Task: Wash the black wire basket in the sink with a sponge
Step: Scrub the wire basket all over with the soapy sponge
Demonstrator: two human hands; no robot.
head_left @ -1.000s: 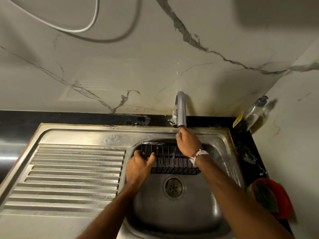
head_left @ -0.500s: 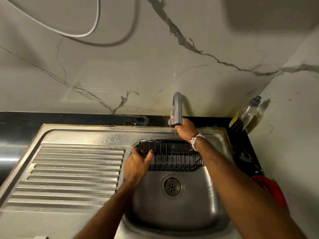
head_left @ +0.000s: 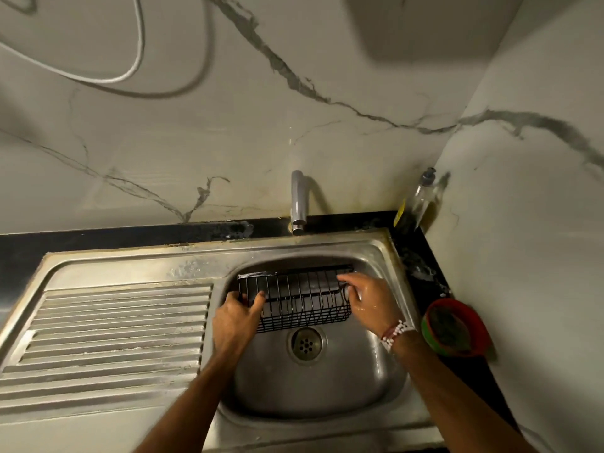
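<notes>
I see two forearms reaching into one steel sink (head_left: 327, 390). The left hand (head_left: 237, 317) curls round the left end of the single black wire basket (head_left: 300, 302), thumb over its rim. The right hand (head_left: 366, 297) pinches its right end. The basket sits inside the basin, just behind the drain. I count one faucet (head_left: 298, 204), one bottle (head_left: 418, 201) and one red bowl (head_left: 457, 328) on the counter (head_left: 98, 238).

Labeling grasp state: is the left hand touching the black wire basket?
Touching. Head view: the left hand grips the wire basket at its left end, thumb lying across the wires.
</notes>
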